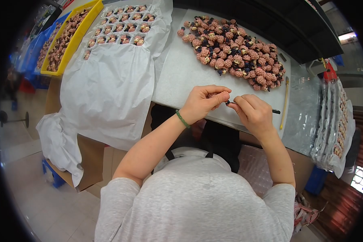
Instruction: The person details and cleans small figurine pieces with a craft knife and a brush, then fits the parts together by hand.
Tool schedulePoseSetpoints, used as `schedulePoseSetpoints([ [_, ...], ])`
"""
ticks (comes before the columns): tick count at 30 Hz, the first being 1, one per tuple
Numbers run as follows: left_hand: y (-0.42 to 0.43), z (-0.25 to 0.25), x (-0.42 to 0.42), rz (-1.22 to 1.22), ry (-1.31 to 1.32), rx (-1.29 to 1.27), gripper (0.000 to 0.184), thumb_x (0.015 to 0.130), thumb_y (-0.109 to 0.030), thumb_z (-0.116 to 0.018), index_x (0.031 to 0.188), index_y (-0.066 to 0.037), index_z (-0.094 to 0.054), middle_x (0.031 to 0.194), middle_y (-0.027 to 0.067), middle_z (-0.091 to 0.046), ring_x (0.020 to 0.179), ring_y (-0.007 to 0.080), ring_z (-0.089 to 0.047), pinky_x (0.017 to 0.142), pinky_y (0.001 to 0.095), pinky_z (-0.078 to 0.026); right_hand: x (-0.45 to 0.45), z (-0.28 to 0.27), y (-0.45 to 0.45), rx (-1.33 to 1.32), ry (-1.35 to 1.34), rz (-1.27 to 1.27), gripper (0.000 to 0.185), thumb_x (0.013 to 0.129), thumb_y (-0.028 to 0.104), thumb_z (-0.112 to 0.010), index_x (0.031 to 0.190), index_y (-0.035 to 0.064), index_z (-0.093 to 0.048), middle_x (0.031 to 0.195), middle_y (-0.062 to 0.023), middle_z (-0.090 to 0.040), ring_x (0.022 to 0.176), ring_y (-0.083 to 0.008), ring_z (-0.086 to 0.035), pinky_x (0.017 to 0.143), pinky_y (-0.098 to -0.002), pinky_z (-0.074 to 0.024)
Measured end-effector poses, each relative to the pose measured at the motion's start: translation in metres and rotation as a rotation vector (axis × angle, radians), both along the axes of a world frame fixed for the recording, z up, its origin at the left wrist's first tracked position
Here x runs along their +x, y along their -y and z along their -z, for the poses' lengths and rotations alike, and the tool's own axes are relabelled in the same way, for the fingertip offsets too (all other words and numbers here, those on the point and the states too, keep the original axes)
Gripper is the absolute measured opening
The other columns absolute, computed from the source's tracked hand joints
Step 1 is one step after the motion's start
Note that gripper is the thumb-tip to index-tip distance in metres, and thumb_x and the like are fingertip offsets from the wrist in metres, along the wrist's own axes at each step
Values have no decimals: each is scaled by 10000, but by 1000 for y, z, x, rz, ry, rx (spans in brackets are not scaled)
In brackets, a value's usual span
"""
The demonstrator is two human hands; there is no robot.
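Near the front edge of the white work surface (171,80), my left hand (204,101) is closed around a small pink and dark figurine (228,102), mostly hidden by the fingers. A green bracelet circles the left wrist. Close beside it, my right hand (254,111) is closed on a thin black tool (276,111), whose end sticks out to the right; its tip is at the figurine. Beyond both hands lies a big pile of pink, knobbly figurines (238,52) with dark and cream parts.
At the left, a tray of figurines in rows (119,27) stands behind white paper (109,84). Farther left is a yellow bin (54,66) of pieces. A thin yellowish stick (285,103) lies right of my right hand. Stacked clear trays (328,121) stand far right.
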State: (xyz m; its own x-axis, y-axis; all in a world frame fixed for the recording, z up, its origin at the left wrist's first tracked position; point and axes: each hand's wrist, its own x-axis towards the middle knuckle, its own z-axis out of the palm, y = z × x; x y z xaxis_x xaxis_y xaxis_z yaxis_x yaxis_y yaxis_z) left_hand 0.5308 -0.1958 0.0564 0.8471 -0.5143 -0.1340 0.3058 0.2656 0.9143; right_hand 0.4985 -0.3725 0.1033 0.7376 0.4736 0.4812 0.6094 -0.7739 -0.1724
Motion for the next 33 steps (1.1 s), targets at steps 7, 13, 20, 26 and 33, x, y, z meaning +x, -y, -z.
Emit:
schedulePoseSetpoints([
  [7,0,1,0,-2,-2,7,223,839,-138,-604,1014,-3,-625,728,-8,-571,579,39,-445,502,173,-359,1,1,-1,-3,13,-3,185,680,182,-702,748,66,-575,658,-33,-537,557,-182,-533,470,-293,-424],
  [13,0,1,0,-3,-4,-6,225,836,-146,-609,1010,-6,-628,721,-9,-571,575,38,-443,500,173,-362,0,1,-1,15,23,0,180,680,181,-697,742,74,-567,646,-19,-515,559,-170,-521,465,-286,-416],
  [20,-4,1,2,9,-68,-88,236,840,-108,-590,1052,-4,-591,840,23,-610,649,44,-475,568,179,-395,-8,11,23,107,-61,209,200,740,118,-663,913,26,-624,823,-103,-575,678,-230,-563,560,-308,-445],
  [26,-8,2,7,79,-60,-271,306,811,-29,-592,1108,-4,-527,1103,102,-567,801,70,-526,700,200,-438,-14,4,33,-44,97,250,235,746,67,-654,972,16,-611,881,-119,-579,744,-260,-566,653,-309,-454],
  [33,-6,-2,3,118,13,-231,321,803,-3,-581,1117,13,-515,1102,97,-569,944,99,-547,828,241,-444,-25,13,-18,706,-243,151,207,726,18,-673,920,-21,-610,915,-131,-601,810,-214,-589,697,-289,-461],
])
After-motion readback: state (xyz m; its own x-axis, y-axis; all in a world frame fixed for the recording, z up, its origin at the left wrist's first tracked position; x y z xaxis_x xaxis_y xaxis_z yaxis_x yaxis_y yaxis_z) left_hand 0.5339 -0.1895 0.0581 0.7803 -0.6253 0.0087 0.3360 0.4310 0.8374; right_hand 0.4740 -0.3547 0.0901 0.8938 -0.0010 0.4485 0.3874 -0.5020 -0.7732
